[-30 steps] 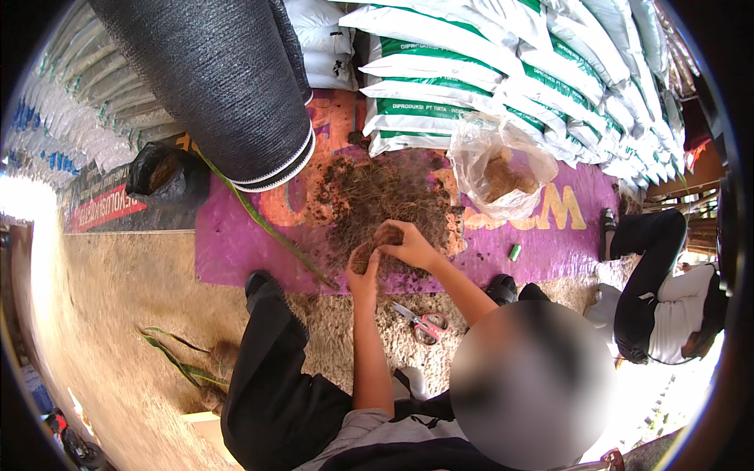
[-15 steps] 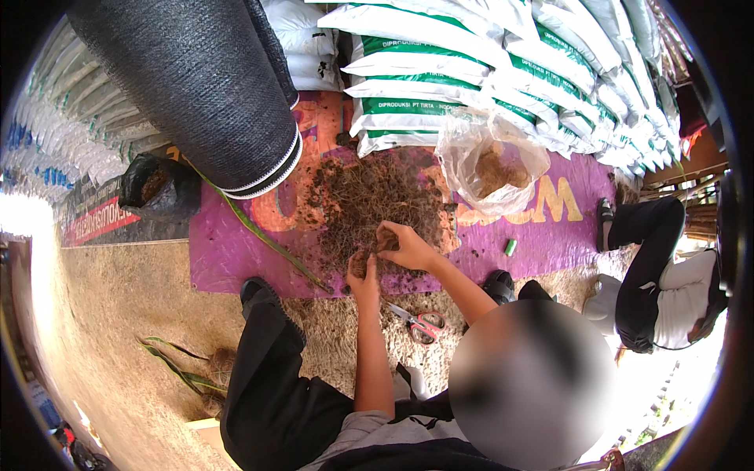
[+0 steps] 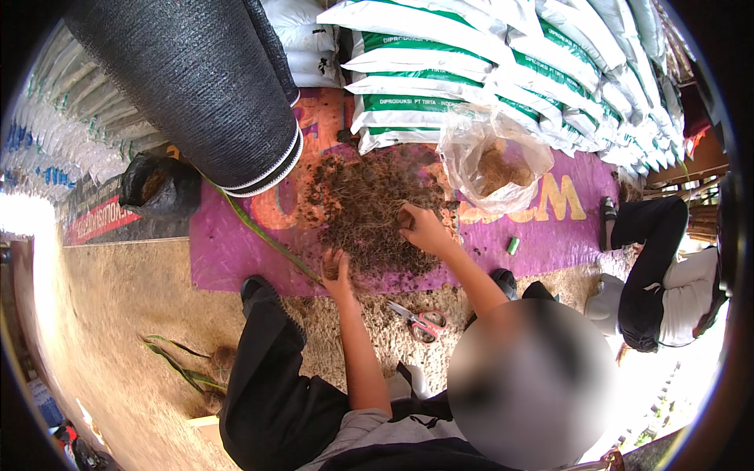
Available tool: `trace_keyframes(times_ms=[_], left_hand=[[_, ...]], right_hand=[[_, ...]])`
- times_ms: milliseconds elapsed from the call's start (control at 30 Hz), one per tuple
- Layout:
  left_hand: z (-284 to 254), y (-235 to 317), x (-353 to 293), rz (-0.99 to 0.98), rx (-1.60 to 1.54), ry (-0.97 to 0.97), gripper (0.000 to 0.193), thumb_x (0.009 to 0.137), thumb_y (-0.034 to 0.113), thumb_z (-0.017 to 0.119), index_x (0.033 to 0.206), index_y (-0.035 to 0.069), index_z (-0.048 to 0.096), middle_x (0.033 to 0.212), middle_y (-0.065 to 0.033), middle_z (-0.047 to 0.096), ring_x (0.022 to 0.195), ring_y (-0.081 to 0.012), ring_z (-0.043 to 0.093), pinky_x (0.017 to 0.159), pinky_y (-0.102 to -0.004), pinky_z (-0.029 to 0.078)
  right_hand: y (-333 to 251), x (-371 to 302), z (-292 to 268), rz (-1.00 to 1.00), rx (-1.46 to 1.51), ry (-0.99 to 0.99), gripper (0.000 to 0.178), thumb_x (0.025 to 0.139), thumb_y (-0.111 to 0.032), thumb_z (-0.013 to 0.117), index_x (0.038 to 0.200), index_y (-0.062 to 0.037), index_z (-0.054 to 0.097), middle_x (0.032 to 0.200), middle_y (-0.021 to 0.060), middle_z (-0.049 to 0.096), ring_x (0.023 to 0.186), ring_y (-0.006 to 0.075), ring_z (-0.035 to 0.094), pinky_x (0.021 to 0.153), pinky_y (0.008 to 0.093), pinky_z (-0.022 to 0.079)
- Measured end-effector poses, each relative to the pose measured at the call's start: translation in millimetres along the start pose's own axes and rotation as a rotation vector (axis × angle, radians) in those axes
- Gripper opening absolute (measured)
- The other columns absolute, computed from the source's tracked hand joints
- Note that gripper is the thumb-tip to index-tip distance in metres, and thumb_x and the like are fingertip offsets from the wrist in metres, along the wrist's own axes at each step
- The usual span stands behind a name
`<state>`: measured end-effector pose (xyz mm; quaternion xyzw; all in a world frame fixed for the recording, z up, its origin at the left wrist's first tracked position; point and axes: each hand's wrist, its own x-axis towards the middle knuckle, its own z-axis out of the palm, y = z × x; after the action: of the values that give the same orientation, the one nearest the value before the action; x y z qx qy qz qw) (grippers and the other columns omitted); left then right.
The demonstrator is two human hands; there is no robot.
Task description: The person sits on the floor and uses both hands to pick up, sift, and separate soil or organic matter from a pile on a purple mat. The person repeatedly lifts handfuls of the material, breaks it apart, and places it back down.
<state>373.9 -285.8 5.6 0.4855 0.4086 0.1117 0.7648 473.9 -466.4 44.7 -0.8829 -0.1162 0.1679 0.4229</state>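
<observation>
A loose heap of dark brown plant fibre point(image 3: 369, 200), with crumbs of soil round it, lies on a purple and orange printed sheet point(image 3: 236, 263). At the heap's near left edge, my left hand point(image 3: 338, 275) is curled round a small clump of brown fibre. Close by that hand is the lower end of a long green strap-like leaf point(image 3: 263, 234), which reaches up toward the black roll. My right hand point(image 3: 424, 231) reaches onto the heap's right side, fingers bent together on the fibre. Scissors with red handles point(image 3: 424, 323) rest on the rough floor just nearer to me.
Behind the heap stand stacked white and green sacks point(image 3: 416, 86). A clear plastic bag of brown material point(image 3: 463, 169), a black bag point(image 3: 177, 188) and a large black mesh roll point(image 3: 204, 94) surround it. Leafy plants point(image 3: 177, 369) lie left; another person's leg point(image 3: 648, 275) is at right.
My hands have moved apart. The left went left with the clump toward the leaf's end; the right moved away from me and rightward onto the heap.
</observation>
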Motion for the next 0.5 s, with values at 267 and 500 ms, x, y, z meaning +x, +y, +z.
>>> trace_keyframes(times_ms=[267, 500], left_hand=[[-35, -7, 18, 0.004, -0.246, 0.170, 0.029, 0.087, 0.024, 0.054, 0.111, 0.007, 0.052, 0.100, -0.0050, 0.058, 0.076, -0.0154, 0.055, 0.064, -0.0312, 0.047], [-67, -11, 30, 0.026, -0.217, 0.190, 0.021, 0.088, 0.026, 0.052, 0.098, 0.008, 0.052, 0.077, -0.0009, 0.052, 0.056, -0.0088, 0.044, 0.049, -0.0265, 0.040]], right_hand=[[1, 81, 15, -0.090, 0.000, 0.221, 0.030, 0.071, 0.000, 0.060, 0.101, 0.0005, 0.058, 0.086, 0.0167, 0.063, 0.077, 0.0269, 0.061, 0.071, 0.0328, 0.049], [40, 99, 45, 0.177, -0.189, 0.059, 0.043, 0.070, 0.002, 0.056, 0.112, -0.0012, 0.050, 0.114, 0.0208, 0.049, 0.101, 0.0346, 0.051, 0.081, 0.0416, 0.044]])
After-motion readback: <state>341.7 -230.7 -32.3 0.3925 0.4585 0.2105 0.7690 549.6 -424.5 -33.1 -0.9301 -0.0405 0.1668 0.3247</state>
